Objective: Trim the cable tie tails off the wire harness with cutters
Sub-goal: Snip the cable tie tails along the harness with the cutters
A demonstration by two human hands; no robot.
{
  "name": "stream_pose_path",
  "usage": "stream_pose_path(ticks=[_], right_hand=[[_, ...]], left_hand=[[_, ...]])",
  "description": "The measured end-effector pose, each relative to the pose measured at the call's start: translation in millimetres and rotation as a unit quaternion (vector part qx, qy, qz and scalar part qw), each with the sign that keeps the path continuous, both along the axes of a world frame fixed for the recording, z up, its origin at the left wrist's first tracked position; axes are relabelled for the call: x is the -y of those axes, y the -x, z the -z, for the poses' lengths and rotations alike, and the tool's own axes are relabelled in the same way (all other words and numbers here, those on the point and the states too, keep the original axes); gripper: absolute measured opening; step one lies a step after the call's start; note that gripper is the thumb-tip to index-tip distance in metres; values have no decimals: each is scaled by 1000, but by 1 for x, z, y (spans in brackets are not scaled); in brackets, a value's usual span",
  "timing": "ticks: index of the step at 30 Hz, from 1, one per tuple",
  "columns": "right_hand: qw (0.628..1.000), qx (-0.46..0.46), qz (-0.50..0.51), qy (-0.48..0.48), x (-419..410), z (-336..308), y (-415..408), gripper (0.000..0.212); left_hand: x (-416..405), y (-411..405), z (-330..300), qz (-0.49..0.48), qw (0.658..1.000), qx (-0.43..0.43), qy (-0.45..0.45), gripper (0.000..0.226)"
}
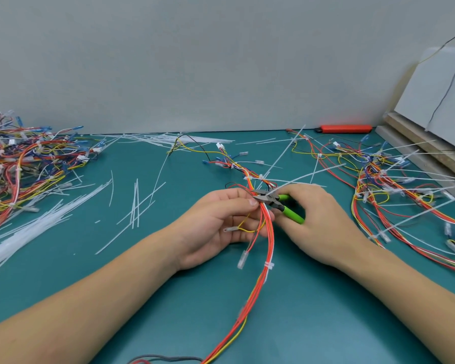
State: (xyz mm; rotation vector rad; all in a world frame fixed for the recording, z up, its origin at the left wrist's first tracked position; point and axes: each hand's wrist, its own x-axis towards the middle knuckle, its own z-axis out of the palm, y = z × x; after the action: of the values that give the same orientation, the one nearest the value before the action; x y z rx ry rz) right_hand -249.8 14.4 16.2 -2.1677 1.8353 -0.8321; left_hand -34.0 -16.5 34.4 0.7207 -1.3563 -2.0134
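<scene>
Teal table (313,324), grey wall (195,61) behind

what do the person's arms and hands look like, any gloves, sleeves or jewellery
Both forearms are bare up to the frame edge, with no sleeves in view. The left hand and the right hand wear no gloves. No watch, bracelet or wristband shows at either wrist, and no ring is visible on the fingers that can be seen. The visible fingernails look short and unpainted.
</scene>
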Motion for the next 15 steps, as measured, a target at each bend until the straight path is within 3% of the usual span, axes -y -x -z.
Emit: stream_pose_path(ticks=[3,7,11,15], right_hand=[[999,33,12,-22,2,1,3,27],[999,34,17,-19,-1,2,0,29],[999,28,-6,18,-5,-5,-3,8],[1000,7,-9,-2,-4,-5,-3,31]], left_hand=[[-2,0,-1,5,1000,8,3,14],[-4,0,-4,2,1000,6,0,19],[-4,1,-3,-1,1000,18,13,29],[-3,1,-1,-8,1000,21,16,26]])
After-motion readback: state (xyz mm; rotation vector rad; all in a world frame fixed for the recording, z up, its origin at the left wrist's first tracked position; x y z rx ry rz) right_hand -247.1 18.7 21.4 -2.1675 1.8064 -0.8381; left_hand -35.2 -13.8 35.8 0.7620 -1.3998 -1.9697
